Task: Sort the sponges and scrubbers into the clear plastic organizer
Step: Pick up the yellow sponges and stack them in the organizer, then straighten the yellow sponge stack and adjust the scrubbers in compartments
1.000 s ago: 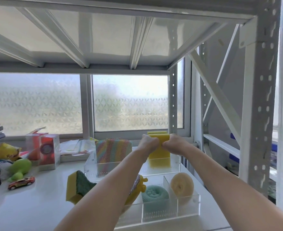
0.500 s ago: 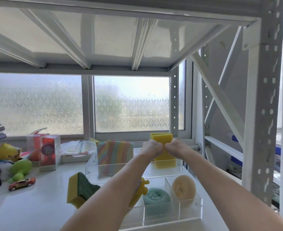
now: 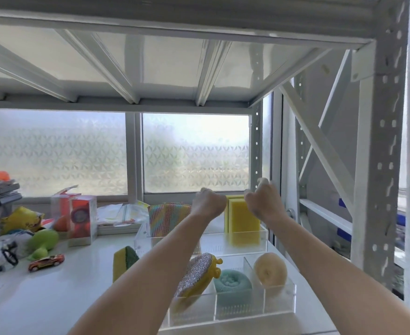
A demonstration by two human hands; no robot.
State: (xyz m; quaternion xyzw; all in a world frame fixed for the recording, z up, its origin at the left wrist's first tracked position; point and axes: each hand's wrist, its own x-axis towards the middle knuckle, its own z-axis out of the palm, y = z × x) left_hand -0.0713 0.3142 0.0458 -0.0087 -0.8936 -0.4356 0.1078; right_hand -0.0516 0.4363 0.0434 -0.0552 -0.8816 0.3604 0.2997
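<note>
A: Nearest us, the organizer (image 3: 279, 308) on the white desk (image 3: 42, 305). Front row, three cells. We log a glittery scrubber (image 3: 195, 274) on a yellow pad, tilted in the left cell; a teal roll (image 3: 233, 284) in the middle; a pale round puff (image 3: 270, 272) in the right.

B: Left of the organizer, on the desk?

A: A yellow-green sponge (image 3: 124, 262), standing on edge, just beside the clear wall. Not in any cell.

B: Back row?

A: Striped cloths (image 3: 167, 218) upright at the left. Yellow sponges (image 3: 243, 221) upright at the right, at least two, pressed together, lower ends inside the cell.

B: And our hands?

A: Both up at the back row, one to each side of the yellow sponges' tops. Left hand (image 3: 208, 201) curled into a loose fist, nothing seen in it. Right hand (image 3: 263, 199) half open, fingers bent upward, empty. Whether either touches the sponges we cannot tell; they look just beside.

B: Farther off?

A: Far left of the desk: a toy car (image 3: 45, 262), a green toy (image 3: 42, 243), clear boxes (image 3: 80, 218), papers (image 3: 119, 212). Behind, a frosted window (image 3: 194, 153); overhead, a shelf (image 3: 151, 56).
</note>
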